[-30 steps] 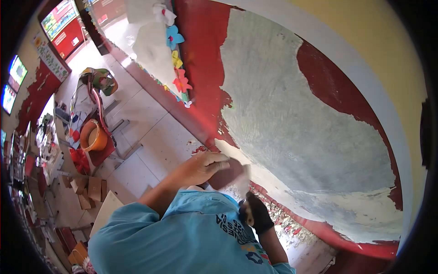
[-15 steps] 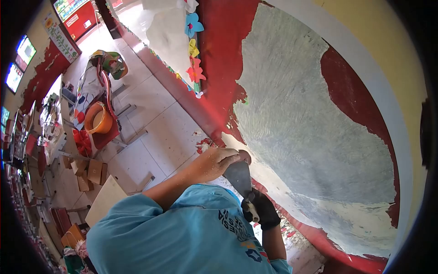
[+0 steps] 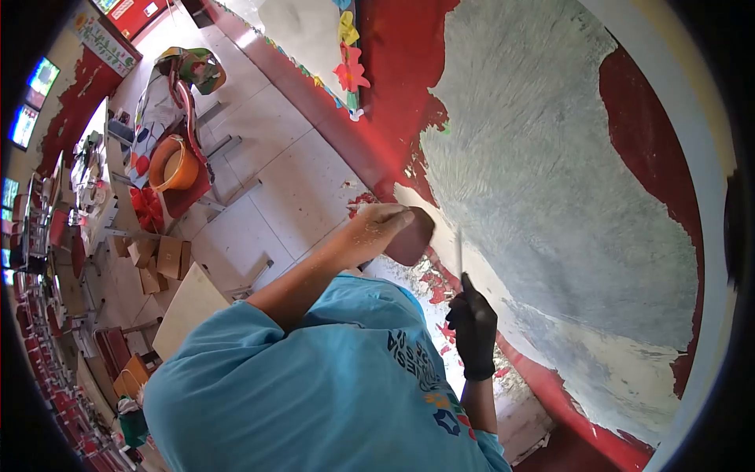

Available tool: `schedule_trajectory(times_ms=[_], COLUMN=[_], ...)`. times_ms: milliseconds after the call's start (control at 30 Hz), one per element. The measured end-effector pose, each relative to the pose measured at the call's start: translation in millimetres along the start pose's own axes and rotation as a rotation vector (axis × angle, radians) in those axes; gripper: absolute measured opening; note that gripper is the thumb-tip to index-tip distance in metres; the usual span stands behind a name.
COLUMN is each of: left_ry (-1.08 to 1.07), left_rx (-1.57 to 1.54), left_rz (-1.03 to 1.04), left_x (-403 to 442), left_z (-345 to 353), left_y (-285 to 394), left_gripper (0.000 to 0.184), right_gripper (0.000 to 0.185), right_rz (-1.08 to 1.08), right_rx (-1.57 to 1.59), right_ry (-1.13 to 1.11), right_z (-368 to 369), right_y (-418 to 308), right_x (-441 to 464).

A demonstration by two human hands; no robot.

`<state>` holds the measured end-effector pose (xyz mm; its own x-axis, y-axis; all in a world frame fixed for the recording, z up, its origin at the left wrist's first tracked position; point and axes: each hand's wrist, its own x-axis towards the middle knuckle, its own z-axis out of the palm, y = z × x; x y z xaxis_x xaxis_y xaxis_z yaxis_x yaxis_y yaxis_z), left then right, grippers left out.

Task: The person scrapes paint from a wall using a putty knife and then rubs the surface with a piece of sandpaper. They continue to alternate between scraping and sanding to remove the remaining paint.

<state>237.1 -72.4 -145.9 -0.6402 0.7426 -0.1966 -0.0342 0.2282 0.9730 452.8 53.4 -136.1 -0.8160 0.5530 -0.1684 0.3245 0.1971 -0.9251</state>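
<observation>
My left hand (image 3: 381, 228) is bare, dusted with pale specks, and pinches a flat, dark reddish-brown piece (image 3: 413, 237) with a rounded edge; its exact kind is unclear. To the right, my right hand (image 3: 473, 326) in a black glove is closed round the mostly hidden handle of a scraper (image 3: 459, 253). Its blade is seen nearly edge-on, pointing away from me beside the wall. That wall (image 3: 543, 204) has a large stripped grey-white patch, bordered by peeling red paint (image 3: 645, 130).
Paint flakes (image 3: 440, 291) litter the floor along the wall's foot. On the left, an orange bucket (image 3: 179, 169) stands on a red chair (image 3: 189, 200), near cardboard boxes (image 3: 171, 258) and a cluttered table (image 3: 101, 169). Paper flowers (image 3: 351, 69) edge a board.
My right hand has swung the scraper away from my left hand, up and toward the wall. More of the reddish-brown piece now shows. The camera view has shifted slightly.
</observation>
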Motion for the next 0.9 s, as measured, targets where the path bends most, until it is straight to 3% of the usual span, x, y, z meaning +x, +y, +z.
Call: schedule_trajectory(times_ms=[33,67,133,200,267,333,433,500,533,633,733,767,800,867,900], left_ry=[-0.083,-0.082,-0.048,-0.030,-0.021,0.097,0.109,0.039,0.036,0.015,-0.097,-0.102,-0.124,-0.234,-0.261], left_rx=[-0.141,-0.140,-0.292,-0.256,-0.209,0.059,0.124,0.130,0.143,0.129,0.094,0.096,0.098,-0.098,-0.095], left_rz=[-0.151,-0.154,-0.123,-0.022,0.073,0.196,0.201,0.245,0.179,0.149,0.098,0.077,0.092,0.093,0.103], left_x=[-2,-2,-2,1,-1,-10,-5,2,4,9,15,18,21,29,29], left_z=[2,4,7,-1,-7,-17,-28,-33,-32,-23,-20,-18,-16,-11,-7], left_y=[12,16,18,10,19,60,45,33,26,4,15,17,20,33,40], left_gripper=[0.031,0.031,0.029,0.028,0.028,0.027,0.026,0.027,0.027,0.029,0.029,0.028,0.028,0.028,0.028], right_gripper=[0.032,0.032,0.039,0.029,0.020,0.017,0.026,0.039,0.039,0.053,0.052,0.051,0.051,0.058,0.065], right_rz=[-0.160,-0.159,-0.389,-0.336,-0.227,-0.045,0.003,0.058,0.072,0.351,0.384,0.085,0.080,0.088,0.016], right_rx=[-0.298,-0.296,-0.577,-0.587,-1.028,-1.041,-1.072,-0.594,-0.598,-0.219,0.147,0.320,0.320,0.816,0.846], right_ry=[-0.033,-0.034,-0.038,-0.049,-0.172,-0.321,-0.341,-0.108,-0.055,-0.152,-0.294,-0.297,-0.270,-0.090,-0.154], right_z=[0,2,4,4,-2,-6,-20,-26,-29,-35,-49,-48,-50,-58,-67], right_y=[-5,-4,-2,0,31,87,104,103,94,21,-25,-16,-30,-75,-80], right_x=[3,4,4,2,-6,-21,-27,-21,-17,-3,4,5,2,-6,-6])
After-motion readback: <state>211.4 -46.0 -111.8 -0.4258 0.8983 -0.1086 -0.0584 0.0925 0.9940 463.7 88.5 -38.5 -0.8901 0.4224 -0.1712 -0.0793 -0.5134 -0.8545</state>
